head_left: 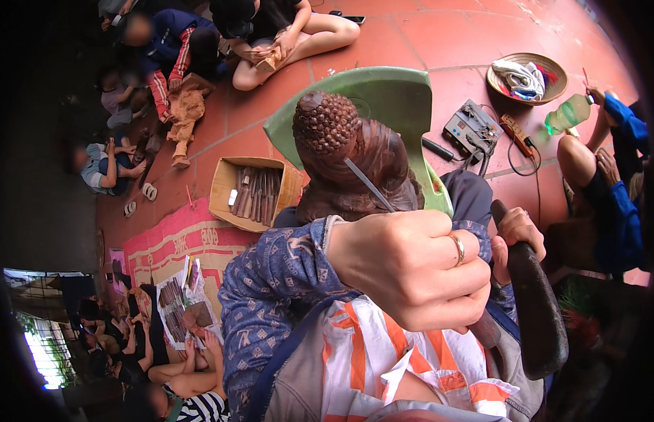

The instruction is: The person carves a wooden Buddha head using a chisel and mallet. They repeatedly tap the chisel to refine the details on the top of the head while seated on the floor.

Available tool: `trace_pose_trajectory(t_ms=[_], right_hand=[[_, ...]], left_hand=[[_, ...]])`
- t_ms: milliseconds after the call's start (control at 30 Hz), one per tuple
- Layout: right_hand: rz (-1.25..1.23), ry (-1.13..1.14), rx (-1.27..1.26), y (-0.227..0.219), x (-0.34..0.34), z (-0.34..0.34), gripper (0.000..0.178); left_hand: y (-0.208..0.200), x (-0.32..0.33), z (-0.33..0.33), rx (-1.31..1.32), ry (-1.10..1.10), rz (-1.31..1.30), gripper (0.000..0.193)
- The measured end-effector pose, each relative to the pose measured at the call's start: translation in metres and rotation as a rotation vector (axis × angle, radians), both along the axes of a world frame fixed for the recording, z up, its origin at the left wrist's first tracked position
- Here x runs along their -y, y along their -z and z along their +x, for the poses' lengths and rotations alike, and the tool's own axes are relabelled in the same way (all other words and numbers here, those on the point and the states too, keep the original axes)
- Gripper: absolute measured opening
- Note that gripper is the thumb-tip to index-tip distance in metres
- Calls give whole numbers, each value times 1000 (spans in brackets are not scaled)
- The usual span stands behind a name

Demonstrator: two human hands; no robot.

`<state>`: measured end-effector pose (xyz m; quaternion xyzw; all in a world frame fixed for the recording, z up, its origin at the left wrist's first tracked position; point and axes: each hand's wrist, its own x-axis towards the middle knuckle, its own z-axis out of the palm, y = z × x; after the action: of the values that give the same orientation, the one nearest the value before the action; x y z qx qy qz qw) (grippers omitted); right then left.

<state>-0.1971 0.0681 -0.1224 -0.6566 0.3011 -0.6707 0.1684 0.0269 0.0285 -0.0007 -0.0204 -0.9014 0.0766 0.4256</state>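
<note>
I have the left hand [418, 271] closed in a fist around a chisel [369, 184], its flat metal blade slanting up and left across the statue [381, 156]; from here I cannot tell whether the tip touches the wood. My right hand [522, 235] is wrapped around the narrow end of a dark wooden mallet [541, 313], whose thick head hangs downward, just beside the left fist. The statue, dark brown with a knobbly head and carved robe folds, sits just beyond the left hand, in front of a green plastic support [411, 98]. To its left I see an open cardboard box [290, 188] of carving tools [255, 197] on the red tiled floor [453, 42]. Over to the right are a grey device with cords [471, 130], a power strip [518, 135] and a round basket [531, 102] holding cloth.
</note>
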Motion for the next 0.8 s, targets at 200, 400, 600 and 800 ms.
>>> trace_pose_trajectory(t_ms=[200,400,600,800], right_hand=[[85,-127,131,35,0,13,28],[315,-163,35,33,-6,9,28],[316,-347,99,44,-3,9,28],[877,-112,112,36,-9,30,25]], left_hand=[[3,1,-11,109,-136,190,32],[7,3,-11,156,-147,167,33],[4,-13,0,253,-227,277,40],[6,-37,41,61,-246,845,37]])
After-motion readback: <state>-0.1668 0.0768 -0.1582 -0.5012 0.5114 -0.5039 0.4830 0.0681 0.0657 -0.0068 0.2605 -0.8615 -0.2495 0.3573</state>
